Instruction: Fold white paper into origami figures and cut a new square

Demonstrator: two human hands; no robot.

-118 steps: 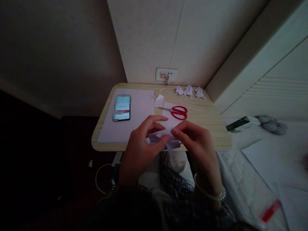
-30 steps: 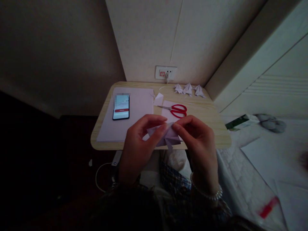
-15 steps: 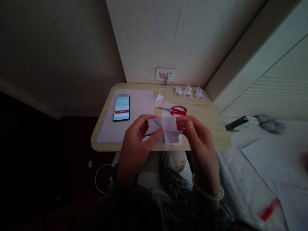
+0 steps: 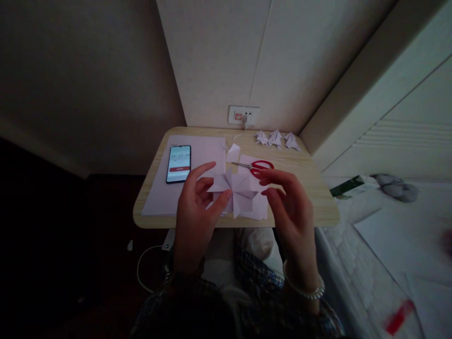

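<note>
A white folded paper piece (image 4: 236, 188), star-shaped with several creases, is held over the near edge of a small wooden table (image 4: 307, 188). My left hand (image 4: 195, 207) pinches its left side, thumb on the front and fingers behind. My right hand (image 4: 287, 207) hovers just right of the paper with fingers spread and curled, holding nothing. A beaded bracelet circles my right wrist.
On the table lie a lit phone (image 4: 179, 163) on white sheets (image 4: 206, 153), red scissors (image 4: 259, 165) on another sheet, and three folded paper figures (image 4: 276, 139) near the wall socket (image 4: 243, 115). A bed with loose papers (image 4: 399, 235) is at right.
The paper was folded shut between both hands, then opened into a flat star shape. My right hand has let go of it and drawn slightly right; my left keeps hold.
</note>
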